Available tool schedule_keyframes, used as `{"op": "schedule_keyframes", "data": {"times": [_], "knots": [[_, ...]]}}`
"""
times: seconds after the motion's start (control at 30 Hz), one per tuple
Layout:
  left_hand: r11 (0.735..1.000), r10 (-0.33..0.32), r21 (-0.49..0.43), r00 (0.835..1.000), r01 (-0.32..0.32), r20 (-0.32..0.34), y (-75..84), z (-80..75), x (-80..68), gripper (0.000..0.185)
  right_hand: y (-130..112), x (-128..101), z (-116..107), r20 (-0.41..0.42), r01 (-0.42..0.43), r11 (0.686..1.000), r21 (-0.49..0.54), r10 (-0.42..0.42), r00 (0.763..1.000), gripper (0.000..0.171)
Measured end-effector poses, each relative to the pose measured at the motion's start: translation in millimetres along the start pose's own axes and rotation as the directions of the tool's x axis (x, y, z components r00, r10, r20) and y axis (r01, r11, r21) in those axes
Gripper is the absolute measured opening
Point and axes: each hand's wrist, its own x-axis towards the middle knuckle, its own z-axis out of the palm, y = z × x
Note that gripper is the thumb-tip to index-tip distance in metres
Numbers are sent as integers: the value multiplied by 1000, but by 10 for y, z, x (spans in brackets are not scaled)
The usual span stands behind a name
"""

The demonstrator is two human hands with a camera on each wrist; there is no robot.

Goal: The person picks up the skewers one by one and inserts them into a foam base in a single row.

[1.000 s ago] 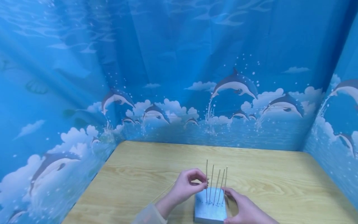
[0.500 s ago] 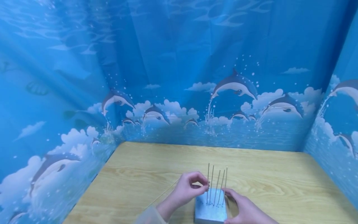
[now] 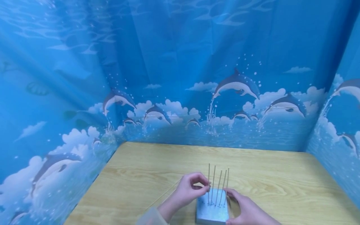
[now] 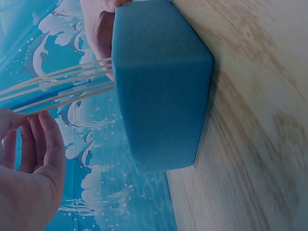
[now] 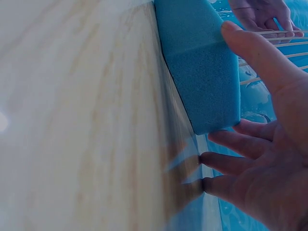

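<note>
A blue foam block (image 3: 212, 215) lies on the table with several thin wooden sticks (image 3: 219, 187) standing in a row in its top. Small dark holes show around their bases. My left hand (image 3: 187, 191) pinches the leftmost stick (image 3: 209, 175) between thumb and fingertips, partway up; its lower end meets the block's top. The left wrist view shows this pinch from the side, the hand (image 4: 33, 178) apart from the foam. My right hand (image 3: 246, 207) holds the block's right side, thumb at the near corner. In the right wrist view two fingers touch the foam (image 5: 202, 77) while the others spread beside it.
A loose thin stick (image 3: 163, 195) lies on the wood-grain table (image 3: 135, 168) left of the block, partly hidden behind my left forearm. Blue curtains (image 3: 174, 78) printed with dolphins hang along the table's back and sides.
My left hand has shifted slightly down and right with the leftmost stick, whose top now sits a little lower. The right hand keeps its hold on the block.
</note>
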Motion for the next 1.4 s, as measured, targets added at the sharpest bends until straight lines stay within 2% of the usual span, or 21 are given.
{"op": "schedule_keyframes", "data": {"times": [0.4,0.8,1.1,1.27,1.4], "knots": [[1000,26,-9,1000,-26,-11,-29,36,8,15,-20,10,-10,22,-32,998,62,30,999,105],[1000,24,-7,1000,-24,-2,-27,27,-18,17,9,-5,-6,-4,-4,1000,-2,4,1000,105],[999,36,9,999,-37,39,-43,15,-49,18,-3,-29,18,30,-33,997,73,30,999,106],[999,27,46,998,-29,51,-11,-29,-28,22,3,-14,4,19,-32,998,61,31,999,104],[999,4,53,999,-7,43,7,-130,-6,26,5,-12,2,5,-8,999,39,8,1000,104]]}}
